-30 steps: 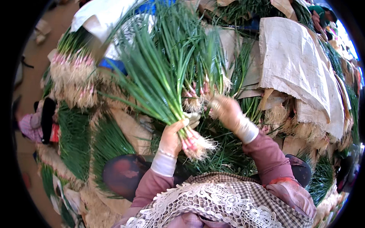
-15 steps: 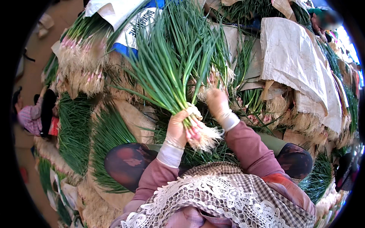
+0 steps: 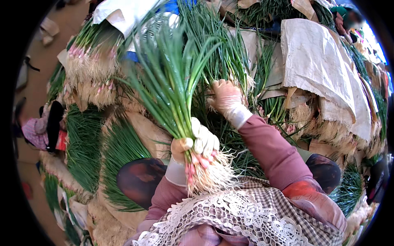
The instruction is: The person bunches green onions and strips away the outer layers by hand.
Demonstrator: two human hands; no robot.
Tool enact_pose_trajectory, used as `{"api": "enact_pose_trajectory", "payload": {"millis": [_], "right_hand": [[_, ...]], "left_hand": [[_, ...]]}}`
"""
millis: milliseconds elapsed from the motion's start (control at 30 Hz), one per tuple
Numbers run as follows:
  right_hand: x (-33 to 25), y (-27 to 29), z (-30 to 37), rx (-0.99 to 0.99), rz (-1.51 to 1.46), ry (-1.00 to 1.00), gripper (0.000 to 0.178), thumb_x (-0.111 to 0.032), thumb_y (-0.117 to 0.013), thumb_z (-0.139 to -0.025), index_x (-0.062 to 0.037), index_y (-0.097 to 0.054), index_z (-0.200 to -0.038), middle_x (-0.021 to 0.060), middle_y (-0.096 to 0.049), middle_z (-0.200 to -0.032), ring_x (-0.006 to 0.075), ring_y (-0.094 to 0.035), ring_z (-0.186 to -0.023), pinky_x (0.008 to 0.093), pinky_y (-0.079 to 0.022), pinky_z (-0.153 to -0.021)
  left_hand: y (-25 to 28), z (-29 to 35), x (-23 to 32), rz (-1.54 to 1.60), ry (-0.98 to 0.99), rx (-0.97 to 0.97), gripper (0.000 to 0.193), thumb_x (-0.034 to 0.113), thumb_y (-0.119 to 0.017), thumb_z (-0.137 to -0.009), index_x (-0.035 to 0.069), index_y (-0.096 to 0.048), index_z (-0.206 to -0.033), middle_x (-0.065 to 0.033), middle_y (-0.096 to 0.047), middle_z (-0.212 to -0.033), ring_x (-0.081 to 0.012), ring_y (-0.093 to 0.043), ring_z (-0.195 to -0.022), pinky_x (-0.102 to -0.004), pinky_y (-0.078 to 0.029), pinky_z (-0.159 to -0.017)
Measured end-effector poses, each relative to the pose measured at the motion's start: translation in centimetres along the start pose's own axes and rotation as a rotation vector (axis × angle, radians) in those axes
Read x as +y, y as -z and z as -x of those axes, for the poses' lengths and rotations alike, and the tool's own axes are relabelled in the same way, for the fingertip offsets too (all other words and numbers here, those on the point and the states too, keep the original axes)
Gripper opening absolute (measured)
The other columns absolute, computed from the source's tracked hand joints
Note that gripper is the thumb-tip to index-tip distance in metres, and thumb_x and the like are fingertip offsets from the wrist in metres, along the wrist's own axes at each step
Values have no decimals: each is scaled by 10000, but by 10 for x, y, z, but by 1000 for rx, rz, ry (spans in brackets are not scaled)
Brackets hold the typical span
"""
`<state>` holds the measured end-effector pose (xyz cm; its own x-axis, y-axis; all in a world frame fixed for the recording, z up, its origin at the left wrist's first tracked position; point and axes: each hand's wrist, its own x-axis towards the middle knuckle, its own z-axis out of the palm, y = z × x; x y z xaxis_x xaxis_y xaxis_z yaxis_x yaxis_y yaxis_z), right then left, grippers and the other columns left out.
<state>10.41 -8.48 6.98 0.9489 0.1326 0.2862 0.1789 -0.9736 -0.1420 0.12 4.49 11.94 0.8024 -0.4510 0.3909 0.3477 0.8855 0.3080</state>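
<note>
My left hand, in a pale glove, is wrapped round a bunch of spring onions. Their long green leaves fan up and away to the left. Pink bulbs and pale stringy roots stick out below my fingers, close to my lap. Farther off and to the right, my gloved right hand reaches to the lower ends of a pile of loose spring onions. Its fingers curl in against the stems there; their tips and whatever they hold are hidden.
Bundled spring onions lie at the far left under a white sheet. More green bundles line my left side. Beige sacking covers stacks at the right. A person in a checked sleeve is at the left edge; another person is far right.
My left hand has come nearer my body with the bunch, and its roots now spread wider. My right hand has moved up and left, from beside the bunch to the pile.
</note>
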Motion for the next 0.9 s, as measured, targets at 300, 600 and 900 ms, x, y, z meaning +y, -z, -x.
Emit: {"api": "enact_pose_trajectory", "payload": {"millis": [300, 600, 900], "right_hand": [[76, 34, -36, -223, -1227, -263, 141, -178, -505, -786, -51, -551, -830, 37, -544, -666, 119, -513, -615, 244, -417, -550], [58, 51, 30, -349, -1190, -78, 300, -215, -496, -827, 40, -520, -985, 23, -551, -857, 101, -485, -801, 237, -403, -716], [18, 11, 38, -816, -2009, -711, 511, -472, -264, -852, -27, -451, -1016, 47, -518, -840, 111, -466, -704, 198, -402, -606]], "left_hand": [[13, -3, 9, -346, 48, 521, 319, 155, -468, -761, -14, -416, -1027, -185, -553, -732, -254, -558, -519, -355, -495, -562], [22, -14, -13, -282, 57, 787, 242, 133, -445, -781, -10, -447, -977, -153, -559, -797, -301, -563, -734, -382, -468, -688], [35, -2, -15, -256, 249, 577, 242, 168, -461, -774, -33, -480, -909, -187, -540, -843, -251, -546, -688, -316, -475, -627]]}}
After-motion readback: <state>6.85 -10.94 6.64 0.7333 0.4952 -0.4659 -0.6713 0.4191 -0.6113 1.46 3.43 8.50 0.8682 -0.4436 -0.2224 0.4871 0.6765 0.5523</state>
